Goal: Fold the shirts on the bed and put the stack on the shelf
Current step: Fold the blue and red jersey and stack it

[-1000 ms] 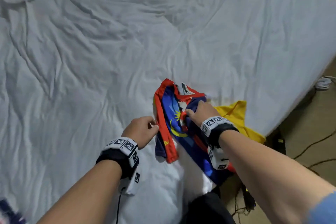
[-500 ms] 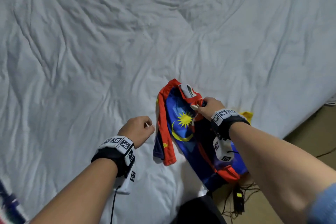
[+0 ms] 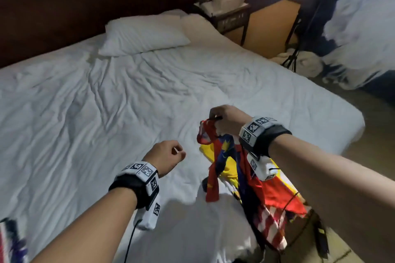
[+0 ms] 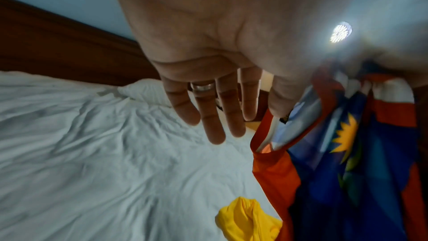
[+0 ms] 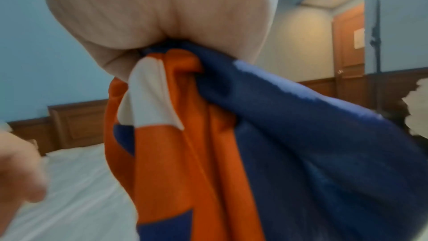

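from the head camera, the right hand (image 3: pixel 227 120) is closed in a fist round the top of a red, blue and white shirt (image 3: pixel 226 157), holding it up above the near edge of the bed (image 3: pixel 106 113) so the cloth hangs down past the mattress side. a yellow shirt (image 3: pixel 210 151) lies on the bed just behind the hanging one. the left hand (image 3: pixel 165 157) hovers over the bed to the left of the hanging shirt, fingers loosely curled, its grip holding nothing. a white pillow (image 3: pixel 143 37) sits at the head of the bed, with a nightstand (image 3: pixel 232 16) beyond it.

from the left wrist, the left hand (image 4: pixel 208 52) shows relaxed, nearly straight fingers (image 4: pixel 214 122) above the bed (image 4: pixel 92 162), the shirt (image 4: pixel 336 153) just to their right, apart from them, the yellow shirt (image 4: pixel 245 219) below.

from the right wrist, the right hand (image 5: pixel 162 16) clamps bunched cloth of the shirt (image 5: pixel 231 144) in its grip.
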### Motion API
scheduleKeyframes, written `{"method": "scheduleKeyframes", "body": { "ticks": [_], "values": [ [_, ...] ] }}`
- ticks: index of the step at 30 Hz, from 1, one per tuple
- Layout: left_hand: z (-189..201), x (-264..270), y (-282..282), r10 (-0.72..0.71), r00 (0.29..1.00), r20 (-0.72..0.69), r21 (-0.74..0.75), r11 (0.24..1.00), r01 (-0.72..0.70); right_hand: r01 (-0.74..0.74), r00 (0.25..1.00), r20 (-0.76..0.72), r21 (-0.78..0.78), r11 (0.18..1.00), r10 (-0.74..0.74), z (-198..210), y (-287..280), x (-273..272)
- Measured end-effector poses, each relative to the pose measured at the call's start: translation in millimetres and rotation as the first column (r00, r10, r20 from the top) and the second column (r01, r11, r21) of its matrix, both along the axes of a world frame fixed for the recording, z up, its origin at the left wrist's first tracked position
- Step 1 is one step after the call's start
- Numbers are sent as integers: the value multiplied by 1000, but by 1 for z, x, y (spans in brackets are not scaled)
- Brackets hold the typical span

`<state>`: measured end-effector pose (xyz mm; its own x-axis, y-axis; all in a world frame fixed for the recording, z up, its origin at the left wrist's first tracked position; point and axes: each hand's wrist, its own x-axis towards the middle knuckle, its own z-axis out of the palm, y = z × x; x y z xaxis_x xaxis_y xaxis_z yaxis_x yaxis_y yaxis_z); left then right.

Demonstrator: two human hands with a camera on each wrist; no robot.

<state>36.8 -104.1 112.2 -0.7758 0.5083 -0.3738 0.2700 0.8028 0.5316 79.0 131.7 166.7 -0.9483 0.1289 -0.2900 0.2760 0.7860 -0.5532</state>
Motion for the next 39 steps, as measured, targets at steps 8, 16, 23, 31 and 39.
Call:
{"method": "scheduleKeyframes", "body": {
  "ticks": [8, 16, 23, 31, 39],
  "values": [
    [87, 17, -106, 0, 977, -212, 260, 964, 56, -169, 928, -318, 98, 981, 192, 146, -143, 36],
    [164, 31, -186, 270, 916, -297, 501, 861, -91, -203, 775, -539, 283, 937, 331, 211, -186, 21],
    [259, 22, -246, 535, 723, -436, 641, 749, -167, -107, 730, -624, 298, 949, 278, 216, -181, -11],
    [320, 24, -286, 347, 586, -732, 226, 936, -271, -149, 697, -558, 501, 852, 450, 233, -181, -42],
    [338, 22, -311, 310, 534, -786, 77, 907, -413, -97, 813, -447, 529, 843, 374, 235, -177, -50]
  ]
}}
